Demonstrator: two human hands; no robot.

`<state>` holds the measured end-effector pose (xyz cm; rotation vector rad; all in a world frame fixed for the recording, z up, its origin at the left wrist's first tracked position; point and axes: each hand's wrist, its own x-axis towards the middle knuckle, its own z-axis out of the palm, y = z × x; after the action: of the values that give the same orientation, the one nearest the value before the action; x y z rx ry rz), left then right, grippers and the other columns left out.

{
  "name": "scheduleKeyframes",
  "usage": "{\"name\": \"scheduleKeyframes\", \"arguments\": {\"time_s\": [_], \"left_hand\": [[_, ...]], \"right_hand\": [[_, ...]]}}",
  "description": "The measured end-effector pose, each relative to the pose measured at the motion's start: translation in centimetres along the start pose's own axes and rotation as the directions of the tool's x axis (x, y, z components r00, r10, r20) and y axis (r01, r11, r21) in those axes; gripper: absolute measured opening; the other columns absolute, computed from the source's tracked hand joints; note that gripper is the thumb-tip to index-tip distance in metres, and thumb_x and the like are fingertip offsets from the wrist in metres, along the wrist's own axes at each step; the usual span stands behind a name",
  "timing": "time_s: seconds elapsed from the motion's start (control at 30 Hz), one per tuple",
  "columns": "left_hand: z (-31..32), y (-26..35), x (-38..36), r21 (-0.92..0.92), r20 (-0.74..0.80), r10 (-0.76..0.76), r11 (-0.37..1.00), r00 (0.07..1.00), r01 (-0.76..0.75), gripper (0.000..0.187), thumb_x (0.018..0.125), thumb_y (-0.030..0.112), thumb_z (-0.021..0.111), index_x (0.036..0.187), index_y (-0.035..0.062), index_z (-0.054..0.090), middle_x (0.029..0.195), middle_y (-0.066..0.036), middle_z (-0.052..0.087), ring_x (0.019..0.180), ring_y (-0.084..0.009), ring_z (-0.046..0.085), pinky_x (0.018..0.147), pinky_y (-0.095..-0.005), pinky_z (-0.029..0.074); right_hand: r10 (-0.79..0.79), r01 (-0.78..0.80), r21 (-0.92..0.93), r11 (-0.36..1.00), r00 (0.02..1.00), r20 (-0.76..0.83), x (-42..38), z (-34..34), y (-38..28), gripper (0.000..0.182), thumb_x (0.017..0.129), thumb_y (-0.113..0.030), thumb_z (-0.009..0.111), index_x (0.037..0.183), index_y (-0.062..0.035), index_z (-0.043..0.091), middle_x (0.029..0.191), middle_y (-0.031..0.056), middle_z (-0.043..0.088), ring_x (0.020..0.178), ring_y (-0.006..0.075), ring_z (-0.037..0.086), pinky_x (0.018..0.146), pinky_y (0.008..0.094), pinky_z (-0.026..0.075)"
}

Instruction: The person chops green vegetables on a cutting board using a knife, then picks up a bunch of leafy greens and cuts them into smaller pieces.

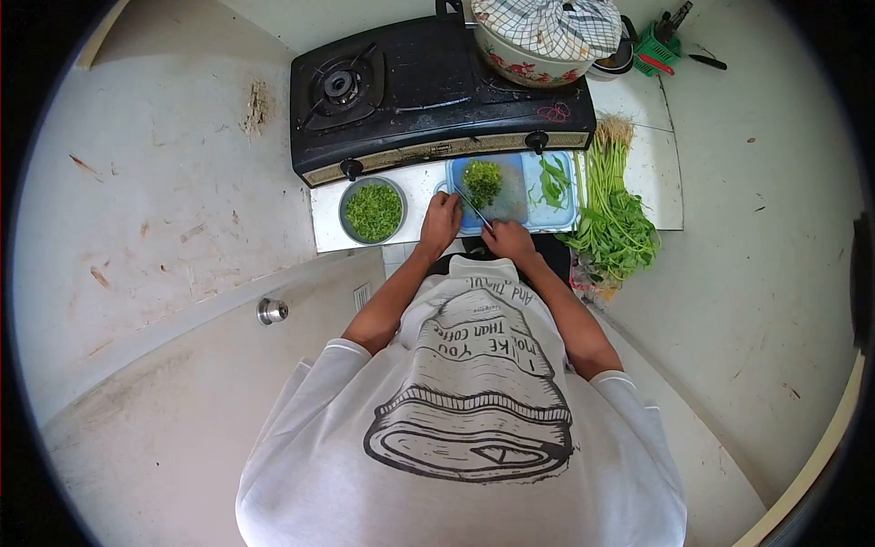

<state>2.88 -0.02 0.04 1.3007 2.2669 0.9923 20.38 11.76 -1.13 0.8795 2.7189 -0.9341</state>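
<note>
Chopped greens point(483, 185) lie heaped on the blue tray point(514, 196), beside the knife point(475, 211). Cutting seems in hand; next move calls for fingertips away from the edge. Both forearms reach forward. Right hand point(509, 241) grips the handle; left hand point(441, 219) bends near the blade tip, its grip I cannot tell.

The stove point(428, 77) stands rearward on the bench point(668, 191), the pot point(518, 68) on its right half. Before it, left to right: the bowl point(344, 225) (chopped greens point(373, 211) inside), the tray point(544, 220), the bundle of greens point(615, 214). In the tray, a chopped heap point(483, 182) lies left of loose leaves point(552, 185).
</note>
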Motion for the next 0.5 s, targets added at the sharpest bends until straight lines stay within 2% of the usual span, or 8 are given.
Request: {"name": "scheduleKeyframes", "arguments": {"time_s": [0.17,0.27,0.47,0.5], "left_hand": [[0.7,-0.5,-0.9,-0.105,-0.073,-0.040,0.994,0.997,0.032,0.013,0.089,0.002,0.068,0.101,0.0002,0.068,0.096,-0.020,0.063,0.091,-0.0401,0.062,0.084,-0.0482,0.051],[1.0,-0.6,-0.8,-0.137,-0.055,-0.123,0.984,0.991,0.115,0.012,0.088,0.002,0.069,0.100,-0.0001,0.069,0.095,-0.020,0.063,0.090,-0.0391,0.063,0.084,-0.0475,0.051],[0.2,-0.3,-0.5,-0.032,-0.094,0.008,0.999,0.996,-0.011,0.007,0.086,0.004,0.071,0.093,0.0030,0.072,0.089,-0.014,0.066,0.086,-0.0333,0.064,0.080,-0.0448,0.052],[0.2,-0.1,-0.6,-0.037,-0.098,-0.008,0.999,0.995,0.005,0.007,0.085,0.005,0.072,0.092,0.0035,0.072,0.088,-0.014,0.066,0.086,-0.0327,0.064,0.080,-0.0445,0.052]], "right_hand": [[0.004,-0.004,-0.013,1.000,1.000,0.009,0.0,0.0,0.0,0.041,0.097,-0.042,0.060,0.085,-0.0055,0.074,0.076,0.0233,0.072,0.074,0.0441,0.072,0.076,0.0542,0.060],[-0.003,0.004,-0.006,1.000,1.000,0.024,0.1,-0.2,0.1,0.040,0.097,-0.041,0.060,0.086,-0.0048,0.074,0.077,0.0241,0.071,0.074,0.0447,0.072,0.076,0.0547,0.059],[-0.032,0.032,-0.007,0.999,0.999,0.006,-0.2,-0.9,-0.6,0.039,0.096,-0.040,0.061,0.086,-0.0045,0.074,0.075,0.0255,0.071,0.073,0.0445,0.072,0.073,0.0560,0.059],[-0.038,0.038,0.002,0.999,0.999,0.007,-0.2,-0.9,-0.6,0.039,0.096,-0.040,0.061,0.086,-0.0043,0.074,0.075,0.0256,0.071,0.073,0.0446,0.072,0.073,0.0562,0.058]]}}
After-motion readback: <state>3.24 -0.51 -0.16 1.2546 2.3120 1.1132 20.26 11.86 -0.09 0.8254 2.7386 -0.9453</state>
